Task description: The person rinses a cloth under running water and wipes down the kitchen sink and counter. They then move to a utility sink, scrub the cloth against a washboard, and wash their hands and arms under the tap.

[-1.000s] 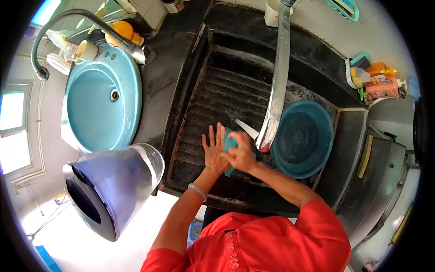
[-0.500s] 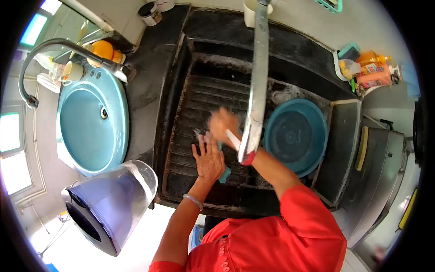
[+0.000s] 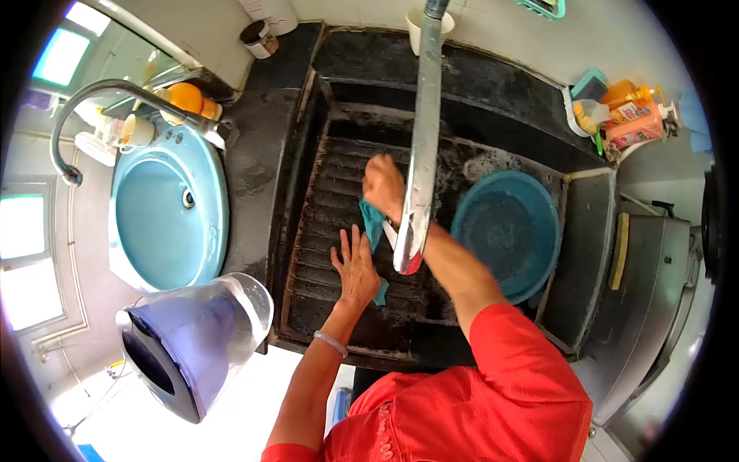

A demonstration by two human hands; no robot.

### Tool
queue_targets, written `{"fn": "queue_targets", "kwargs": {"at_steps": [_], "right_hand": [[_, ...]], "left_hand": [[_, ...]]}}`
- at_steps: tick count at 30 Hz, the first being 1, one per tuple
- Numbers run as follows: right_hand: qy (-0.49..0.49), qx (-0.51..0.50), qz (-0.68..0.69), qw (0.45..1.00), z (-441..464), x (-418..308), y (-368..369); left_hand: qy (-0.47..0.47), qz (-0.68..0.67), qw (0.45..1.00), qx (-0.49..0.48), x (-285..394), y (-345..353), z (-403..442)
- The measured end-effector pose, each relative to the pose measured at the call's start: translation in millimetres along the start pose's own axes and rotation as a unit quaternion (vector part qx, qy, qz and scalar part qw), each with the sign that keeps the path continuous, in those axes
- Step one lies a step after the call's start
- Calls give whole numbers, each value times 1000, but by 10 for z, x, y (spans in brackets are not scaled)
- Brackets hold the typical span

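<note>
A teal cloth [image 3: 372, 222] lies on the ridged black washboard slab [image 3: 323, 208] of the sink. My left hand [image 3: 356, 271] rests flat at the cloth's left side with its fingers spread; a pale bangle circles that wrist. Farther up, my right hand [image 3: 383, 186] is closed in a fist at the cloth's upper end. A narrow white piece [image 3: 391, 232], like a handle, shows below the fist near the wrist, partly behind the tap. What the fist grips is hidden. The metal tap [image 3: 422, 154] hangs over my right forearm.
A blue basin [image 3: 550, 254] of water stands to the right on the sink floor. On the left are a light-blue washbasin [image 3: 219, 223] and a clear purplish container [image 3: 192, 331]. Bottles [image 3: 635, 131] crowd the right ledge; a white cup [image 3: 426, 29] sits behind the tap.
My right hand has moved up the slab, away from my body, and more of the teal cloth shows between the hands. My left hand has stayed about where it was.
</note>
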State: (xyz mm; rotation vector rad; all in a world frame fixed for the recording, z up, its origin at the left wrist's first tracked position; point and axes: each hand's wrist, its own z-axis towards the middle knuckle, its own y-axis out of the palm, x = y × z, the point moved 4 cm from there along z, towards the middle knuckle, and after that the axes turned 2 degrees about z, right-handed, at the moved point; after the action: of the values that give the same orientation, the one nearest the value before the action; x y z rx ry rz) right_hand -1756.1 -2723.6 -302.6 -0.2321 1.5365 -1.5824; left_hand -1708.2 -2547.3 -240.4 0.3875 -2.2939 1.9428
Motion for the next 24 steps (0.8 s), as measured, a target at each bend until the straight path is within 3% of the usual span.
{"fn": "queue_targets", "kwargs": {"at_steps": [1,2,3,6,8,10,12,13,15,16,17,18,21,24], "right_hand": [[107,94,344,928,208,197,-115],[71,57,357,930,247,244,-351],[35,20,372,928,282,291,-587],[115,-69,123,983,277,665,-827],[67,60,231,969,221,856,-414],[78,29,241,967,-12,402,-226],[139,21,339,930,-456,-51,-253],[164,34,399,902,-719,-287,-336],[58,62,353,932,-1175,-741,-501],[35,-12,200,979,-1130,-784,-314],[-11,-75,44,996,-1092,-828,-130],[15,-62,16,998,-849,-685,-101],[114,157,-11,981,56,-124,-298],[12,88,108,990,-175,-479,-599]], "left_hand": [[19,-101,993,51,-96,-100,-15],[36,-204,974,94,-212,-196,-85],[72,-132,982,112,-182,-370,-169],[176,-17,984,27,95,-287,-430],[147,-112,980,-80,314,-213,-511],[50,-70,989,-121,379,-301,-316],[-11,-52,998,30,191,-226,-119],[-40,-42,998,25,53,-64,-58],[-5,-5,1000,-12,25,-19,25],[19,7,1000,-22,51,-40,23],[15,59,992,-112,40,-3,24],[21,101,991,-86,33,86,15],[7,51,998,-34,1,109,28],[6,15,997,-70,34,8,-2]]}}
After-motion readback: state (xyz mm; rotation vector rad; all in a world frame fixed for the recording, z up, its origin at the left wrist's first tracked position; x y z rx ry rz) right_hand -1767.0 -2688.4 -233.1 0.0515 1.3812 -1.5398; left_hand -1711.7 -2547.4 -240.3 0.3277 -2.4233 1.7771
